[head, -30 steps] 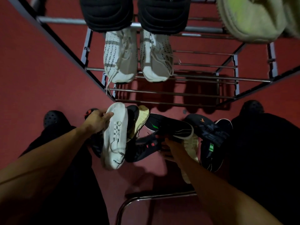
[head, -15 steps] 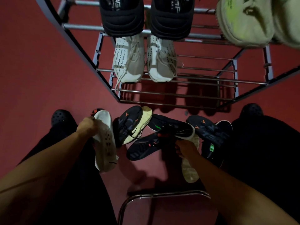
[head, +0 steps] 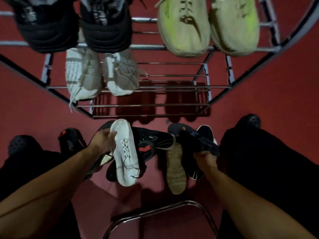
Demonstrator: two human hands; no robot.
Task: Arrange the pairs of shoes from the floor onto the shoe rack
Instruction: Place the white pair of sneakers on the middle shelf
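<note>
My left hand (head: 103, 141) grips a dark shoe turned so its white sole (head: 126, 152) faces up, above the floor pile. My right hand (head: 205, 156) holds a black shoe (head: 195, 142) by its heel end. Between them lie a black shoe with a red mark (head: 146, 145) and a shoe with a tan sole up (head: 175, 168). The metal shoe rack (head: 155, 87) stands ahead. A black pair (head: 74, 26) and a pale green pair (head: 207, 26) sit on its top tier. A white pair (head: 101, 75) rests on the tier below, at the left.
The floor is red carpet (head: 25, 104). My two feet in black clogs (head: 20, 144) (head: 250, 120) flank the pile. Another dark shoe with red accents (head: 70, 140) lies at the left. A curved chrome tube (head: 155, 213) is near the bottom edge. The rack's lower bars right of the white pair are bare.
The view has tilted up toward the rack. My left hand moved the white-soled shoe right, over the pile. My right hand moved right and took hold of a black shoe.
</note>
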